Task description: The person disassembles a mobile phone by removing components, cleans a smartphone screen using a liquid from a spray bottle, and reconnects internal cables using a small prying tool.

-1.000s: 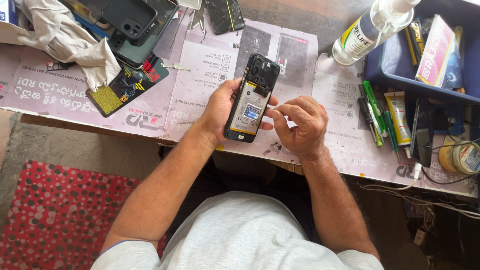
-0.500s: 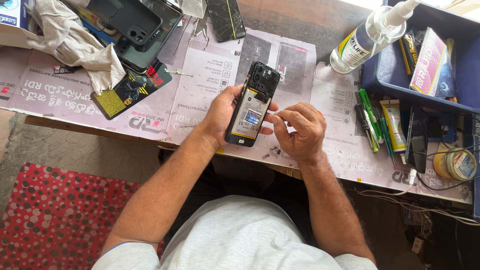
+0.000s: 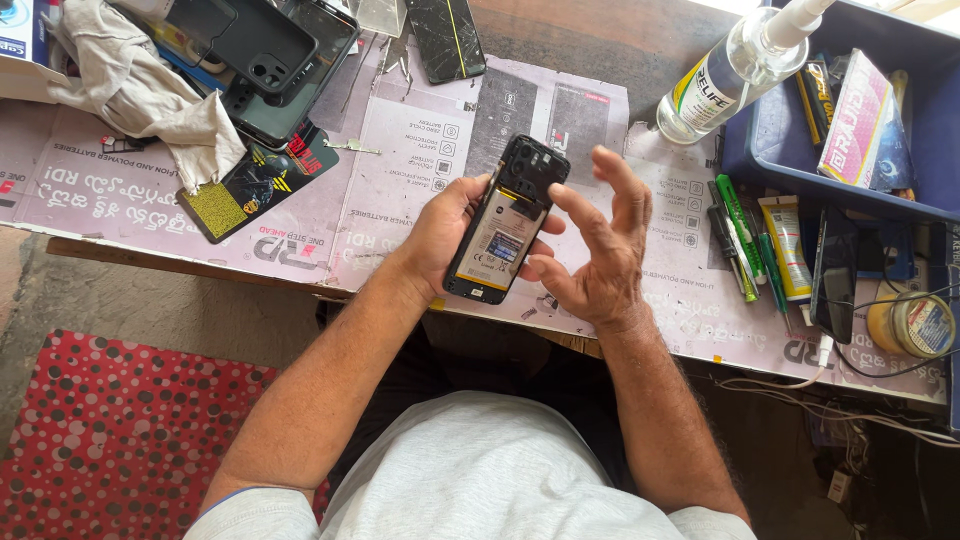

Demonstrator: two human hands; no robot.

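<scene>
Fingers of the right hand (image 3: 598, 250) have lifted and spread since half a second ago, when they were pinched together over the phone's open back; now they are released, holding nothing, with only the thumb tip touching the right edge of the opened phone (image 3: 506, 219). That phone is raised over the desk, back cover off, its battery and camera block facing up, tilted with the camera end away from the person. The left hand (image 3: 447, 232) wraps it from the left side, grasping it in the palm, thumb along the near edge.

Under both hands lies a printed paper sheet (image 3: 420, 130) covering the table. Further left sit a crumpled cloth (image 3: 140, 90) and dark phone covers (image 3: 262, 52). To the right lie green pens (image 3: 742, 228), a clear spray bottle (image 3: 725, 72) and a blue tray (image 3: 775, 150) of supplies.
</scene>
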